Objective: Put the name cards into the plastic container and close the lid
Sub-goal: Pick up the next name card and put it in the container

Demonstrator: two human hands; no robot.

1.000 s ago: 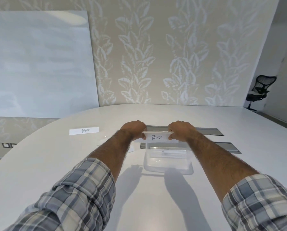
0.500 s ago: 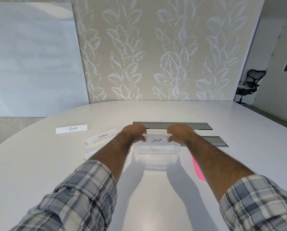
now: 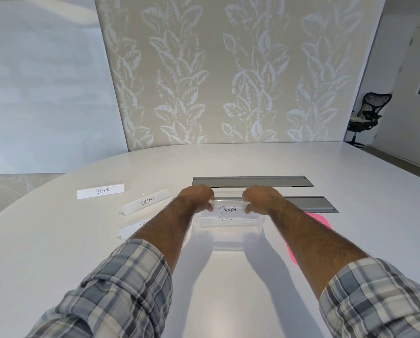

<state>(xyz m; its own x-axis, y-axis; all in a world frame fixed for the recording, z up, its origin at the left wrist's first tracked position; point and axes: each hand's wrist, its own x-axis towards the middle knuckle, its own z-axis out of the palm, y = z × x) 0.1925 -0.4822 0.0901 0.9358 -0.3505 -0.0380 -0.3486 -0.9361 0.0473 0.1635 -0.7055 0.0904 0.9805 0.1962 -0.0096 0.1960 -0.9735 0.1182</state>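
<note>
Gripping long paper PANDA card [image 3: 227, 209] over clear rectangular container [image 3: 228, 236].

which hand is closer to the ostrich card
Left. The left hand pinches the panda card at its left end, just right of the ostrich card; the right hand pinches the other end, farther away.
</note>
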